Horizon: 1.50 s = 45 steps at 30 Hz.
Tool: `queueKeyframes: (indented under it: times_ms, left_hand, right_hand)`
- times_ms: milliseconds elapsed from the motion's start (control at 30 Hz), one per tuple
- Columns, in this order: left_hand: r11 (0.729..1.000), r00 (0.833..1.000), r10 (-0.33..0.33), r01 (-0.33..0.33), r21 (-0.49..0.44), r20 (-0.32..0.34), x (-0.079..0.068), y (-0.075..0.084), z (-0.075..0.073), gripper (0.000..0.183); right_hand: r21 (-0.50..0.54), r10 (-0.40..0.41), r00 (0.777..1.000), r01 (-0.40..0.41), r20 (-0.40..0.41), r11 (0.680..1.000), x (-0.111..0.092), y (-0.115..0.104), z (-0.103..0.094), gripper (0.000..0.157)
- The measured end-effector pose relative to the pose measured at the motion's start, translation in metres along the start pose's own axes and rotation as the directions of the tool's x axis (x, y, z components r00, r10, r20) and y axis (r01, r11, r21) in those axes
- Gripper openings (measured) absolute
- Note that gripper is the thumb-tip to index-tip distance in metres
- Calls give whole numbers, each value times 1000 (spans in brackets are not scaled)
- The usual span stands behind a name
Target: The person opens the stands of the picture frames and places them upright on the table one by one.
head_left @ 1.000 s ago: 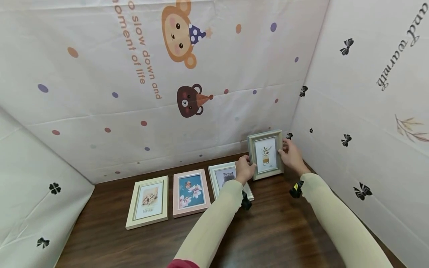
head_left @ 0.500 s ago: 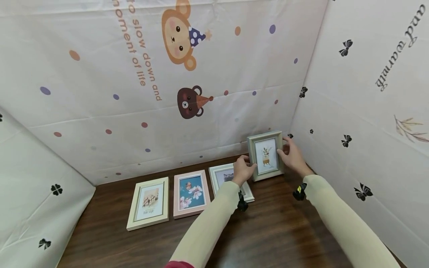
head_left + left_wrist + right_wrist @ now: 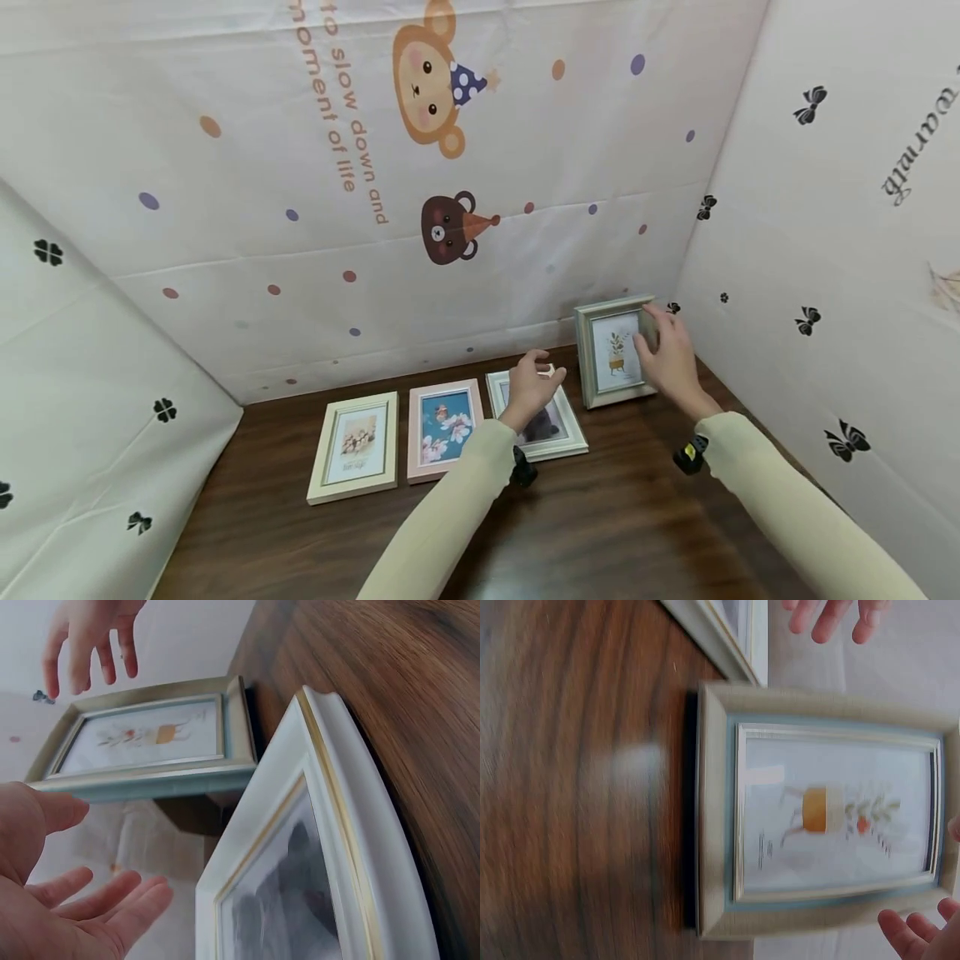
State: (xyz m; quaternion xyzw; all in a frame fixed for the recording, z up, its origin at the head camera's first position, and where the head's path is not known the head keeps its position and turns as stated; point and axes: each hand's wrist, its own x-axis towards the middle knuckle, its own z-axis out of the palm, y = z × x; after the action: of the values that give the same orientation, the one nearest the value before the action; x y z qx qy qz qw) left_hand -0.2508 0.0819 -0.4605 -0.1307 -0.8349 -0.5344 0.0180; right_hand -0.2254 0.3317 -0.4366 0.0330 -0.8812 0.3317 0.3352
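Dark wood-grain bench; printed white cloth wall behind. Left grip and right grip spread loosely, holding nothing, near the standing plant-print frame.

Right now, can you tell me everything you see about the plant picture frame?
The plant picture frame has a pale beige border edged in light blue and a glossy-looking front. In its picture, leaves rise from an orange-and-cream pot. It stands upright on the brown table, beside the flat white frame. The left hand is apart from it; whether the right hand, at its edge, touches it, I can't tell.
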Motion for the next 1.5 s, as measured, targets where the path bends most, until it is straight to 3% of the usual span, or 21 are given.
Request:
queueKeyframes:
  times_ms: [300,633,1133,1500]
  left_hand:
    - [1000,1000,19,-19,23,9,-18,-7,-25,43]
    - [999,1000,4,-5,39,21,-38,-22,-47,48]
    - [998,1000,15,-13,68,-23,-61,-33,-68,47]
    - [998,998,29,-25,57,-63,-67,-39,-85,49]
  right_hand:
    - [13,-92,994,93,-56,996,-21,-16,6,48]
    - [71,-149,989,150,-11,986,-42,-29,18,50]
    - [119,-239,969,230,64,966,-61,-52,39,51]
    - [53,-247,955,241,163,969,-62,-55,53,52]
